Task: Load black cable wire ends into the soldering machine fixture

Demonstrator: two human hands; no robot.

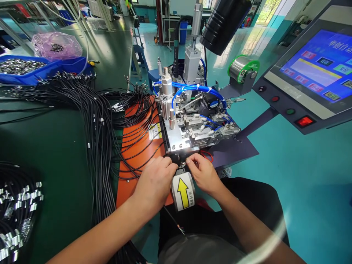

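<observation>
At the front of a metal machine (178, 141), my left hand (156, 179) has its fingers pressed together beside a small slot, and what they hold is too small to name. A black cable (172, 218) with bare wire ends comes out below that hand. On the slot's other side, my right hand (205, 174) pinches at a tiny metal part that I cannot make out clearly. Just beneath both hands is a white roller (177, 196) with a yellow arrow.
Bundles of black cables (96, 146) lie over the green table (63, 146) and orange plate (132, 146). Blue trays (55, 69) of metal parts stand back left. A solder spool (243, 68) and a control screen (316, 69) are at right.
</observation>
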